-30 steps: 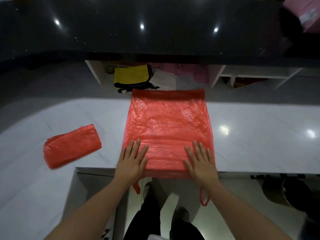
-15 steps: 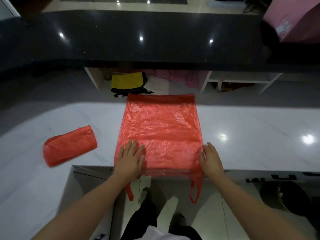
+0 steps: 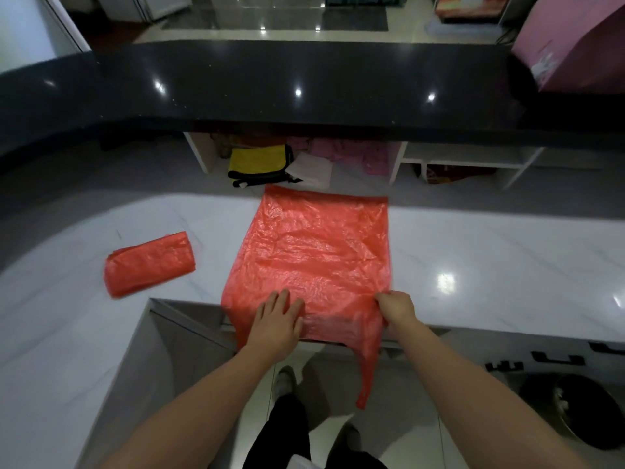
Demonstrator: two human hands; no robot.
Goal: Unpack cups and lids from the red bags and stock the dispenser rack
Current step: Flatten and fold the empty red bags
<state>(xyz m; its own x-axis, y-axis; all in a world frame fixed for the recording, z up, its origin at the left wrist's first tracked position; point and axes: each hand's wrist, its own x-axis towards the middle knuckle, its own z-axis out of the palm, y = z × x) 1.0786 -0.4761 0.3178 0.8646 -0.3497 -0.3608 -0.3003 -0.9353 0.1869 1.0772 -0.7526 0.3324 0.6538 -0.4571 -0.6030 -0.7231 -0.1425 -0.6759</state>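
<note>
Red bag [image 3: 318, 258] lies flat mid-frame on white counter [image 3: 490, 265]; left hand [image 3: 275, 321] presses it open-palmed, anchoring it, while right hand [image 3: 397, 308] pinches its edge, likely to fold.

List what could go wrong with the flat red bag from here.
1. The flat red bag overhangs the counter edge, a handle dangling; it may slide off if released.
2. The right hand pinches only one corner, so thin plastic could stretch or crease.
3. The left hand presses flat; lifting it may undo the smoothing.
</note>
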